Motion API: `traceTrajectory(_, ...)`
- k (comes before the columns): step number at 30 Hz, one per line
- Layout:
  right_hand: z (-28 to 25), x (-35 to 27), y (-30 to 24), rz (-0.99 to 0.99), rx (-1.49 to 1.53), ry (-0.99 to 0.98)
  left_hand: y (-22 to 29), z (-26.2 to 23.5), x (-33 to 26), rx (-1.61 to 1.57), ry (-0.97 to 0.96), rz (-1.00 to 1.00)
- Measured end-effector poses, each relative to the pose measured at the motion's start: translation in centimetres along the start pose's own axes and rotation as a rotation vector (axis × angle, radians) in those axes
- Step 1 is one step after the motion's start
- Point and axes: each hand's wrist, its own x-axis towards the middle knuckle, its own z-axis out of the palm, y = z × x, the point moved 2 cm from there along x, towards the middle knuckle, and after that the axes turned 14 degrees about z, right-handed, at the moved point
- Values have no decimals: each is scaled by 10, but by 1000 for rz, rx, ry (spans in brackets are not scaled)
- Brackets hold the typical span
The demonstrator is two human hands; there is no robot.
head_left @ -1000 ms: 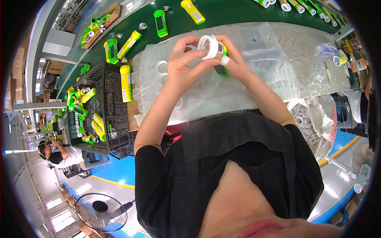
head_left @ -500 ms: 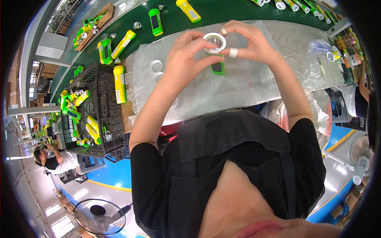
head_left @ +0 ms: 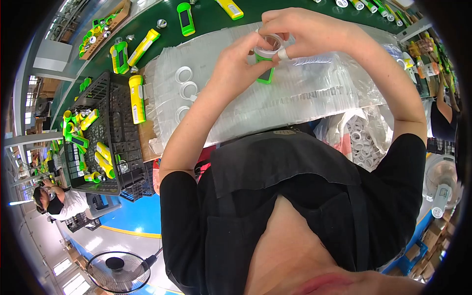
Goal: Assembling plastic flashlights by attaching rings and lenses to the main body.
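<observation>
A green flashlight (head_left: 266, 76) is between my two hands over the plastic-covered work surface, its round head towards me. Around its head sits a clear and white ring (head_left: 270, 51). My left hand (head_left: 240, 61) is closed on the flashlight from the left, thumb and fingertips at the head. From the right, my right hand (head_left: 307, 34) grips the ring's rim, fingers curled over the far side and thumb on the near side. White tape wraps a digit of that hand. Left of my left forearm lie several loose white rings (head_left: 188, 90).
A black crate (head_left: 115, 142) with yellow and green flashlights stands at left. More flashlights (head_left: 186, 19) lie on the green bench along the far side. A bag of white rings (head_left: 361, 145) hangs open below the table's right edge. A fan (head_left: 118, 270) stands lower left.
My right hand has turned and moved over the far side of the ring, its elbow swinging outward. My left hand stays on the flashlight. The view has shifted, uncovering the bag of rings.
</observation>
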Motion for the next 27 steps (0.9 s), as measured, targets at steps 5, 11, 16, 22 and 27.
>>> traceTrajectory(5, -8, 12, 3, 64, -91, -108, -3, 2, 2, -23, 19, -13)
traceTrajectory(11, -19, 19, -5, 156, -83, -158, -6, 3, 8, 10, 25, -3)
traceTrajectory(16, -1, 23, 9, 350, -187, 7, -17, 11, 10, 57, 66, -7)
traceTrajectory(22, -8, 21, 2, 560, -360, -21, -20, 15, 10, 121, 113, 23)
traceTrajectory(27, -11, 11, -1, -4, -296, 95, -17, 22, 9, 158, 173, 162)
